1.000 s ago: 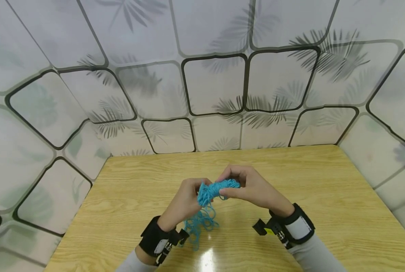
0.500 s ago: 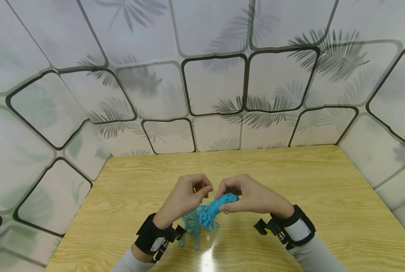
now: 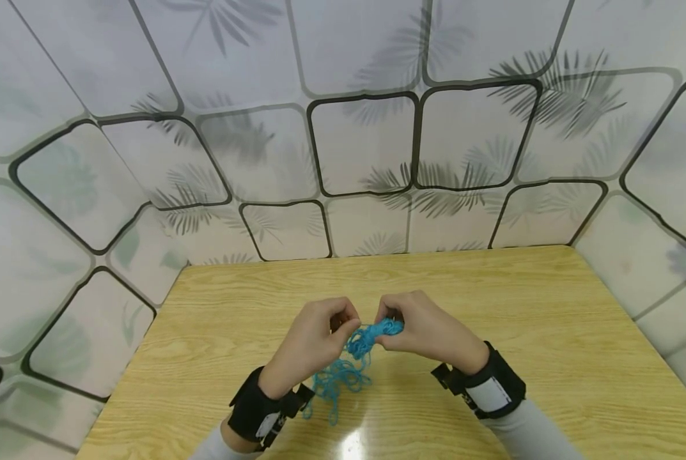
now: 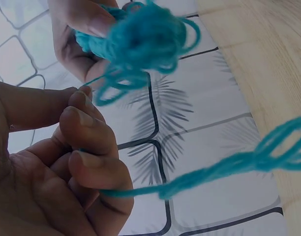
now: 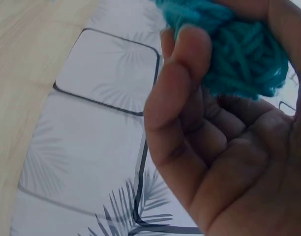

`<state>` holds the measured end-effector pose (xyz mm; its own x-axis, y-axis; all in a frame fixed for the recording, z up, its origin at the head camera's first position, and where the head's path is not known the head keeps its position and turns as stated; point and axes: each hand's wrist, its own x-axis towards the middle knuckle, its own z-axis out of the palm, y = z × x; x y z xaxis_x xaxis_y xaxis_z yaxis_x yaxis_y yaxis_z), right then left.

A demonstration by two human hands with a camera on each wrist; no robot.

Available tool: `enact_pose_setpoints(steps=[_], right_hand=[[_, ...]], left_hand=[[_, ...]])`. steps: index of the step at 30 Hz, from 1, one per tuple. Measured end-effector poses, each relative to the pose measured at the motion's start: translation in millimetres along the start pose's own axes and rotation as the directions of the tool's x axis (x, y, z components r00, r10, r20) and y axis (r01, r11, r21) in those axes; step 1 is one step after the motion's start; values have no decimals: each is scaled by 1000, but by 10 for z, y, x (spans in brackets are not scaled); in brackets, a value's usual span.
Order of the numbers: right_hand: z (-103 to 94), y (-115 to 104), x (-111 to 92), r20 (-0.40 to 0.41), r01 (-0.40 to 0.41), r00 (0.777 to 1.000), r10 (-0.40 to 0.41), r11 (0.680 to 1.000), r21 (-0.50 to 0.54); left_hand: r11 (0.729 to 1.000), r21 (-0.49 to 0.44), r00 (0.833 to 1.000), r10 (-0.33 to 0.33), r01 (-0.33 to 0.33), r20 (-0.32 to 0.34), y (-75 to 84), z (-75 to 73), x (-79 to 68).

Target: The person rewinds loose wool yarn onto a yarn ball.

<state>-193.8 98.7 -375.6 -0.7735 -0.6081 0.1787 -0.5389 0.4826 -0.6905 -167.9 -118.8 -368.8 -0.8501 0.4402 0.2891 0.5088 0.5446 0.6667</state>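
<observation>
My right hand [image 3: 423,326] grips a bundle of blue yarn [image 3: 368,338], wound round its middle with loops at the end, between thumb and fingers. In the right wrist view the yarn bundle [image 5: 249,59] lies across the fingertips. My left hand [image 3: 316,335] pinches a thin strand of that yarn between thumb and forefinger, just left of the bundle. In the left wrist view the other fingers of the left hand [image 4: 67,152] curl round a second yarn strand [image 4: 204,179] that trails off to the right. Loose yarn [image 3: 339,380] hangs or lies below the hands; which, I cannot tell.
Under the hands is a wood-grain table [image 3: 492,294]. Pale cloth-like walls [image 3: 366,147] with dark outlines and leaf prints stand at its back and sides. Black straps with small cameras sit on the left wrist [image 3: 262,409] and right wrist [image 3: 495,386].
My left hand has let go of the bundle's left end and now pinches a strand instead. The right hand keeps its hold; the bundle dipped and tilted, then came up again.
</observation>
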Motion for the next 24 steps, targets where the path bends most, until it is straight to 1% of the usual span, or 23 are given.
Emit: enact_pose_setpoints(steps=[4,7,9,13,15,19,24], right_hand=[[24,33,26,-76,-38,997,30,993,-109],[35,63,41,-138,-63,990,43,988,-143],[42,84,54,-177,-82,983,55,986,-148],[54,121,72,-250,-122,964,89,985,-122],[53,133,80,-283,-129,954,98,987,-91],[50,136,99,-344,-107,935,88,994,-37],[41,126,105,-386,-62,920,70,998,33]], left_hand=[[1000,28,1000,7,-6,-16,27,12,-15],[999,32,1000,10,-9,-22,69,12,-26],[999,37,1000,13,-12,-24,100,9,-41],[998,43,999,37,-35,-31,146,20,-63],[998,42,998,48,-47,-32,153,33,-66],[998,30,998,55,-55,-17,148,71,-69],[999,14,999,37,-37,3,119,132,-64]])
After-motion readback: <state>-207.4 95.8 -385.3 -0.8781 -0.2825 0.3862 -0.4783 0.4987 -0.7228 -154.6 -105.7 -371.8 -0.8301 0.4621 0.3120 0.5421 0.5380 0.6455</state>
